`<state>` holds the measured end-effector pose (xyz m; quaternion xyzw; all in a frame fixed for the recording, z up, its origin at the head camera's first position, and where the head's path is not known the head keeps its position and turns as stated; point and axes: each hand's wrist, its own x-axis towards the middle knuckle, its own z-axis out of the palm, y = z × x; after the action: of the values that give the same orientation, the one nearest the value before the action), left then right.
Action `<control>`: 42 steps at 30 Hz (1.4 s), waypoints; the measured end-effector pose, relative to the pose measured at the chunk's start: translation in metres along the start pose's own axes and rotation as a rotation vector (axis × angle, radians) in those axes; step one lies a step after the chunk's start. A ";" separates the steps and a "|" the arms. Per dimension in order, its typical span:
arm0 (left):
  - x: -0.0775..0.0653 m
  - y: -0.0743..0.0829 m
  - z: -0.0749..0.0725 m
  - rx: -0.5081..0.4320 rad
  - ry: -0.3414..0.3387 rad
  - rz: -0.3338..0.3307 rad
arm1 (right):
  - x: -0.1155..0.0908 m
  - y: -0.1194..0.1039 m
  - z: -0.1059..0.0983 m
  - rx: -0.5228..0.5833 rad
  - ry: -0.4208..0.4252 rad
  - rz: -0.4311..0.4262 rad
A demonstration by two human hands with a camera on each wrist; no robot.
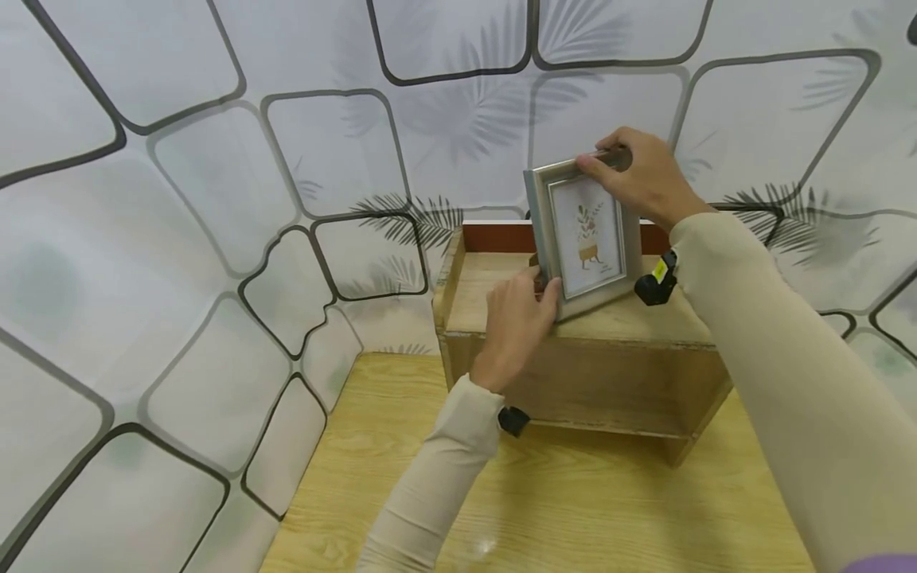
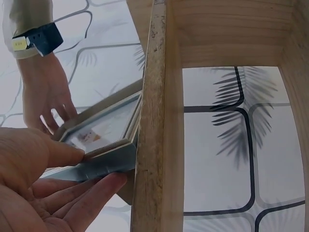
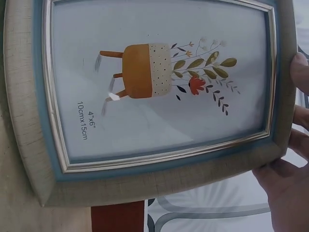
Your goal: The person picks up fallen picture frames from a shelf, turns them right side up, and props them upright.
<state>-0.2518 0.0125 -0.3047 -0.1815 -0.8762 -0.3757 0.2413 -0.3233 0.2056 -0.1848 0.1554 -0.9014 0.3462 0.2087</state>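
Observation:
A picture frame (image 1: 587, 231) with a silvery-beige border holds a print of a potted plant, and it leans tilted on the top of a wooden shelf unit (image 1: 487, 302). My right hand (image 1: 648, 179) grips its upper edge, thumb on the front and fingers behind. At the lower left corner, my left hand (image 1: 517, 326) pinches the frame's side. The left wrist view shows the left thumb on the front and the fingers (image 2: 96, 198) along the bluish outer side. In the right wrist view, the print (image 3: 159, 82) fills most of the picture, with "4"x6"" printed on it.
The shelf unit has an open compartment (image 1: 595, 386) below its top and a raised left side. A reddish-brown strip (image 1: 497, 238) runs along the back. It stands on a yellow wood-grain surface (image 1: 573, 509), against patterned walls (image 1: 200, 223) behind and at left.

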 end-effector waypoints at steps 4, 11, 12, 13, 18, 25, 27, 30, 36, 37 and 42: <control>0.003 -0.003 0.001 0.009 -0.001 0.004 | -0.004 -0.002 -0.002 -0.033 0.034 0.023; 0.006 -0.007 0.001 0.006 0.006 0.006 | -0.008 -0.003 -0.004 -0.098 0.136 0.066; 0.006 -0.008 0.001 0.012 0.011 0.009 | -0.009 -0.003 -0.004 -0.105 0.156 0.070; 0.007 -0.008 0.002 0.018 0.015 0.012 | -0.010 -0.003 -0.004 -0.109 0.173 0.074; 0.009 -0.011 0.002 0.047 0.034 0.032 | -0.014 -0.005 -0.002 -0.144 0.251 0.070; 0.013 -0.014 0.004 0.074 0.052 0.048 | -0.018 -0.009 0.000 -0.191 0.319 0.089; 0.014 -0.015 0.004 0.077 0.055 0.050 | -0.019 -0.010 0.001 -0.200 0.336 0.089; 0.015 -0.016 0.004 0.089 0.058 0.053 | -0.020 -0.010 0.002 -0.211 0.349 0.096; 0.016 -0.017 0.004 0.087 0.057 0.055 | -0.022 -0.012 0.004 -0.218 0.353 0.107; 0.016 -0.017 0.004 0.086 0.058 0.057 | -0.022 -0.012 0.004 -0.219 0.354 0.108; 0.016 -0.019 0.005 0.073 0.052 0.051 | -0.022 -0.012 0.004 -0.222 0.353 0.114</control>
<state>-0.2754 0.0061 -0.3093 -0.1850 -0.8777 -0.3421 0.2801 -0.2999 0.1968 -0.1918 0.0170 -0.8909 0.2778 0.3591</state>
